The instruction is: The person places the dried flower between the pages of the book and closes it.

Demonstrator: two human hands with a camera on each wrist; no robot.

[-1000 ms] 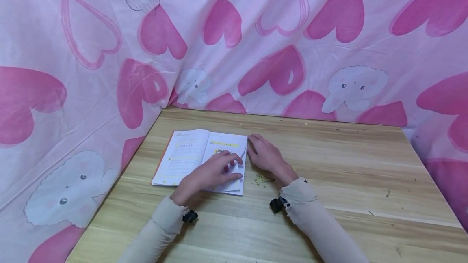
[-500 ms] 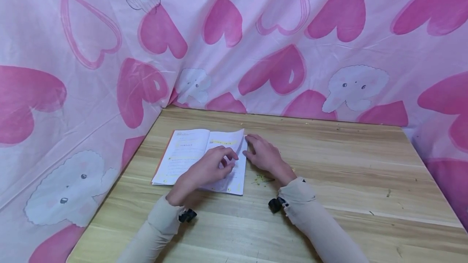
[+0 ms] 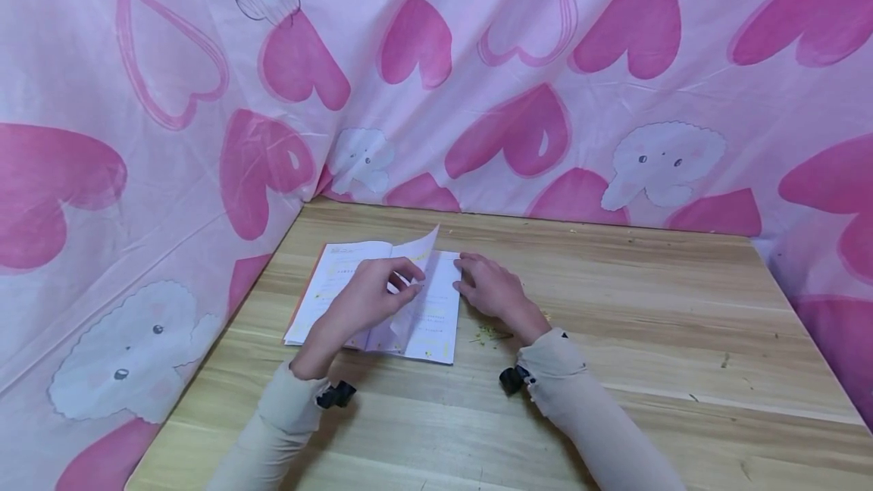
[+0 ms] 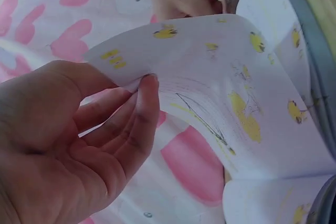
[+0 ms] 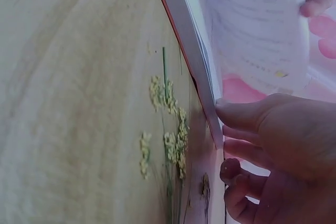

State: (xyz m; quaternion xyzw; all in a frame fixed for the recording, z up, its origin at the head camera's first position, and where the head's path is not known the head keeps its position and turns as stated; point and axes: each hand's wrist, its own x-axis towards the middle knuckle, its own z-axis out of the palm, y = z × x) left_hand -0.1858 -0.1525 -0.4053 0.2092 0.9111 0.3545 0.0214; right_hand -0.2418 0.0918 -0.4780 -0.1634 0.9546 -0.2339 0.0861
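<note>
Left hand point(image 3: 371, 290) pinches a raised page point(image 4: 210, 72) of the open book point(image 3: 330, 290) lying on the wooden table point(image 3: 648, 370); right hand point(image 3: 494, 290), set apart, fingers relaxed, seems to touch the book's right edge.

Head camera faces forward-down; 2 close wrist views share the book point(image 3: 434, 317).
</note>
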